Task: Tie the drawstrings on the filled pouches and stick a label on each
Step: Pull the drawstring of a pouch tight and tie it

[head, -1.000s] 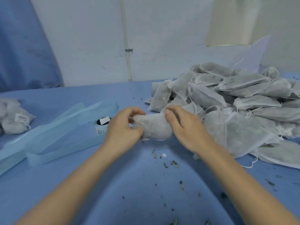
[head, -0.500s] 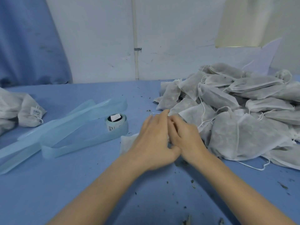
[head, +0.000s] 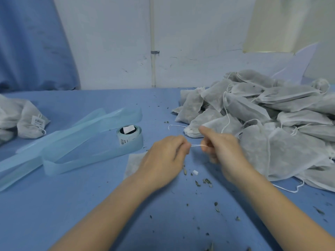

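A grey filled pouch (head: 133,163) lies on the blue table, mostly hidden under my left hand (head: 164,160). Its white drawstring (head: 196,145) runs taut between my two hands. My left hand pinches one end with curled fingers. My right hand (head: 220,149), blurred, grips the other end a short way to the right. A roll of labels (head: 129,135) with a long blue backing strip stands to the left of my hands. A large heap of untied pouches (head: 268,124) fills the right side.
Labelled, tied pouches (head: 29,122) lie at the far left edge. The loose blue backing strip (head: 68,142) sprawls across the left half of the table. Dried herb crumbs (head: 204,182) and a small white scrap (head: 194,172) lie near my wrists. A white wall stands behind.
My hands, pressed together over the pouch half a second ago, have drawn apart and pull the drawstring tight between them. The pouch now lies flat under my left hand.
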Demonstrator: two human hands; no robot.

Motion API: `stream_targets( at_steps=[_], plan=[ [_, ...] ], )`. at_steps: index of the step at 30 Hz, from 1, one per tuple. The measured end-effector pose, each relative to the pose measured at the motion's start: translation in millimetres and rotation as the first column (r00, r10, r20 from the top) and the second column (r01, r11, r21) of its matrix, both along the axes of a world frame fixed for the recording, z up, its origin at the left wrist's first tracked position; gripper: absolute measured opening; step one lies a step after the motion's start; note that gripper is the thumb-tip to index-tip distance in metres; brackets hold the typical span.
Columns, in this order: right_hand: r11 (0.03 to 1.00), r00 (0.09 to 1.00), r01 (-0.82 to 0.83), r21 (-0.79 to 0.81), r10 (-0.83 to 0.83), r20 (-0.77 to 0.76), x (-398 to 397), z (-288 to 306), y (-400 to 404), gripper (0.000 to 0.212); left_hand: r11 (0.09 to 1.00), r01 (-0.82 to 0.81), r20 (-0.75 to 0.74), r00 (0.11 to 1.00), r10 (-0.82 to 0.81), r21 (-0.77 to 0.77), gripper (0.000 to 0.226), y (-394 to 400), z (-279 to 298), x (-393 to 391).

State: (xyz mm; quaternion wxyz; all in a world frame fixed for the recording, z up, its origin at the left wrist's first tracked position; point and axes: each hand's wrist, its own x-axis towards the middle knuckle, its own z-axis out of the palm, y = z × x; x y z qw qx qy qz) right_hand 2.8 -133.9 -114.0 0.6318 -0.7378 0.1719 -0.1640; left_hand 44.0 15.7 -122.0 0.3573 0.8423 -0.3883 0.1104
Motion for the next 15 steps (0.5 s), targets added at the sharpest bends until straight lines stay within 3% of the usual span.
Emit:
stream_targets(
  at_steps=[2,4,6,8,11,13,15],
  plan=[
    [0.894,0.991,-0.114,0.433,0.132,-0.010,0.8,1.1,2.1,0.046,0.992,0.022,-0.116,0.993,-0.037,-0.127,0.021,-1.9,-0.7,-1.6],
    [0.695,0.972,-0.211,0.688,0.225,0.072,0.1,0.7,4.7,0.032,0.969,0.008,-0.250,0.966,-0.072,-0.248,0.019,-5.3,-2.1,-3.2],
    [0.565,0.956,-0.282,0.775,0.238,0.175,-1.9,0.1,8.9,0.014,0.925,-0.036,-0.376,0.919,-0.118,-0.378,0.017,-7.0,-3.3,-3.2],
    [0.505,0.935,-0.350,0.789,0.235,0.265,-3.5,-1.4,13.6,0.019,0.867,-0.087,-0.446,0.880,-0.164,-0.491,0.019,-6.3,-4.0,-2.3],
    [0.558,0.917,-0.398,0.728,0.273,0.292,-3.0,-5.3,19.6,0.036,0.803,-0.157,-0.468,0.868,-0.165,-0.575,0.021,-4.0,-5.4,-0.1],
    [0.676,0.922,-0.386,0.628,0.300,0.245,-2.2,-5.8,24.0,0.041,0.780,-0.176,-0.465,0.871,-0.161,-0.601,0.019,-4.0,-7.2,0.4],
    [0.839,0.935,-0.355,0.412,0.318,0.158,-3.5,-5.1,27.3,0.048,0.772,-0.187,-0.475,0.864,-0.165,-0.608,0.015,-4.7,-9.5,0.9]
  ],
)
